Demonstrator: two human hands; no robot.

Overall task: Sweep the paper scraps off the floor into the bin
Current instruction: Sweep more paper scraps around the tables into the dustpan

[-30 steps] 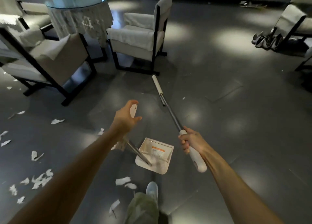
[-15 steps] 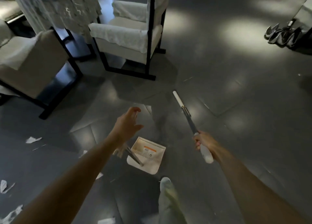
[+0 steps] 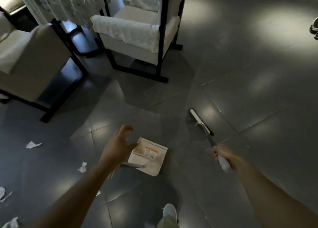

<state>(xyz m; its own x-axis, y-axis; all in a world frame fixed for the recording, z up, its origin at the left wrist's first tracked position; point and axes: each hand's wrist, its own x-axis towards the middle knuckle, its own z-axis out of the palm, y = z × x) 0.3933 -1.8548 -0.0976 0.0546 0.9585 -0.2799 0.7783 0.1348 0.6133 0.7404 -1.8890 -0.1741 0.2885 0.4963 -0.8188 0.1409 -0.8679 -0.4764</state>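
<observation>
L hand point(image 3: 118, 148) spread, empty, over dustpan point(image 3: 151, 159); R hand point(image 3: 223, 156) grips broom point(image 3: 200, 122).
Risk: unheld dustpan slides when swept at; scraps point(image 3: 33, 144) lower left get missed.

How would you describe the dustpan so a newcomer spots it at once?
Below the white armchair at top centre, on the tiled floor, the dustpan lies flat right of the open left hand. It is a cream square tray with an orange label and a comb-toothed strip, unlike the crumpled paper scraps further left.
</observation>
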